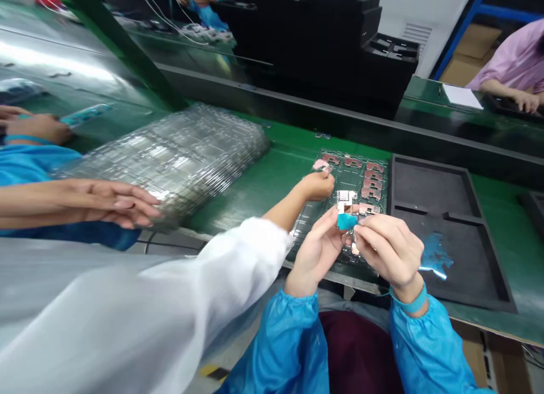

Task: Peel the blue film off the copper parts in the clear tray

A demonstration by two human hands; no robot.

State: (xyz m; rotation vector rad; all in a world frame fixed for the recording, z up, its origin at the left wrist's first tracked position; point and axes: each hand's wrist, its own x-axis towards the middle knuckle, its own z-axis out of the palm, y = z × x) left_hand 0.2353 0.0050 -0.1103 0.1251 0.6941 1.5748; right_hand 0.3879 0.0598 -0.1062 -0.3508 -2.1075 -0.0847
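My left hand point(318, 248) holds up a small circuit board point(346, 200) with a shiny metal shield and a piece of blue film point(347, 221) on its lower part. Close beside it, my right hand point(391, 248) has thumb and fingertips pinched at the film's right edge; exactly what lies between them is partly hidden. Beneath both hands is a clear plastic tray point(346, 178) with several copper-coloured boards point(372, 181) in its pockets. A co-worker's hand point(317, 185) in a white sleeve reaches to a board at the tray's left side.
Stacked clear trays point(182, 150) stand on the left, with the co-worker's other hand point(123, 202) at their near corner. On the right, a black foam tray point(442, 212) carries crumpled blue film point(436, 255). Other people's hands show at far left and across the bench.
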